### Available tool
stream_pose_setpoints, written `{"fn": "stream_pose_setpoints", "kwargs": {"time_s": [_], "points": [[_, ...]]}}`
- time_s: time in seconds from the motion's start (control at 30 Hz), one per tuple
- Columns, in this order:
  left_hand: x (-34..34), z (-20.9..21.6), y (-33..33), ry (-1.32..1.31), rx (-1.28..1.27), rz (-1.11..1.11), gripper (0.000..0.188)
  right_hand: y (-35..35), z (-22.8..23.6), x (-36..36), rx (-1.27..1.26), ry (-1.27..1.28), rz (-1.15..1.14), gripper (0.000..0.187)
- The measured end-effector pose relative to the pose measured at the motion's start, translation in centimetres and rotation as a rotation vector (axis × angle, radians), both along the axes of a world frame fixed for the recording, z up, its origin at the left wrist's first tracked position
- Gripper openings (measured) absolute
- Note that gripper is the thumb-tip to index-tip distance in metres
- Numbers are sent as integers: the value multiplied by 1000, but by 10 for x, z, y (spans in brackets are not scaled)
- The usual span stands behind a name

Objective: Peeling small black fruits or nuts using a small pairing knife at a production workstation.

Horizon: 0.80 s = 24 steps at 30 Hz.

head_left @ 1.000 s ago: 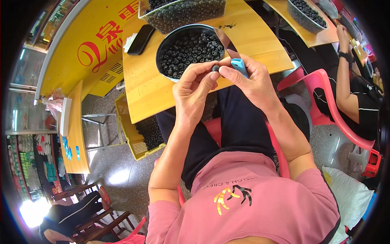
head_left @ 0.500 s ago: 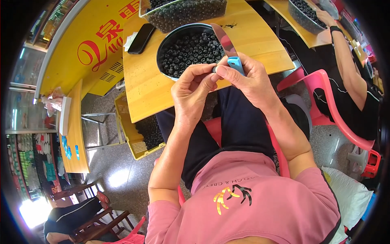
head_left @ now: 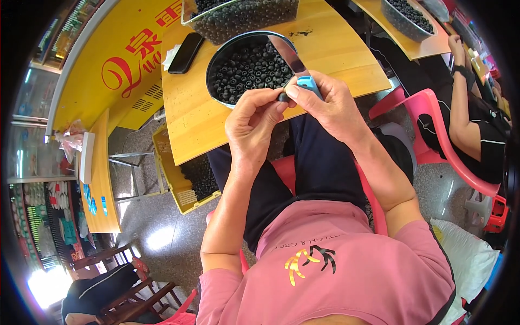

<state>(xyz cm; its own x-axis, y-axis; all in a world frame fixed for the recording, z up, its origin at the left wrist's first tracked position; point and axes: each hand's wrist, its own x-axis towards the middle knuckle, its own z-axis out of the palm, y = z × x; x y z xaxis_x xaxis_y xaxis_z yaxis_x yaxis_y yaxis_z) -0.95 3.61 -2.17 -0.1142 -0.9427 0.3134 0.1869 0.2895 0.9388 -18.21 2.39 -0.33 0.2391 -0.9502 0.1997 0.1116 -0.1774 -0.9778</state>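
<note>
A: Which step is in hand?

B: I'd judge it's the handling of one berry at a time. Going left to right, the left grip (head_left: 250, 122) is clamped on a small, round, blue-black berry (head_left: 283, 97), thumb and fingertip pinched around it. The berry is up in the air, at the near side of a round, dark-walled bowl (head_left: 214, 60) on the yellow wood-grained counter (head_left: 341, 59).

A: And the other hand?

B: Just beside it. The right grip (head_left: 333, 105) is closed around the blue handle of a broad, shiny metal knife (head_left: 288, 56), whose blade slants up and left over the bowl's right side. The right thumb's tip is right next to the berry — touching or not, I can't tell.

A: What does the next move call for?

B: Steadiness, I'd say: a light pinch, so the skin doesn't bruise, and the blade kept clear of both thumbs.

A: How does the berry look?

B: Dark and smooth, as far as it shows — the fingertips cover part of it, so I can't say whether it's whole or cut. Left of it, the loose dark berries (head_left: 249, 70) in the bowl look much alike: round, blackish, some with a little ring-shaped crown turned upward, piled close together.
</note>
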Motion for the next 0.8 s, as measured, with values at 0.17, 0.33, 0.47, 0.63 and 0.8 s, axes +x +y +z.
{"fn": "stream_pose_setpoints", "kwargs": {"time_s": [0.17, 0.33, 0.47, 0.63, 0.8], "points": [[-4, 1, 4, 12, 11, 33, 20, 0, 0, 2, -37, 91, -6, 18], [-5, 1, 5, 78, 133, 16, 19, -2, -6, 1, 24, 43, -5, 18], [-2, -4, 8, 53, 102, 5, 18, 0, -3, 0, 62, -6, 26, 16], [-3, -8, 13, 133, 71, 42, 17, 3, -1, 5, 65, -57, 54, 14], [0, -9, 15, 230, 106, 57, 14, 4, -7, 8, -170, 64, -9, 16]]}}
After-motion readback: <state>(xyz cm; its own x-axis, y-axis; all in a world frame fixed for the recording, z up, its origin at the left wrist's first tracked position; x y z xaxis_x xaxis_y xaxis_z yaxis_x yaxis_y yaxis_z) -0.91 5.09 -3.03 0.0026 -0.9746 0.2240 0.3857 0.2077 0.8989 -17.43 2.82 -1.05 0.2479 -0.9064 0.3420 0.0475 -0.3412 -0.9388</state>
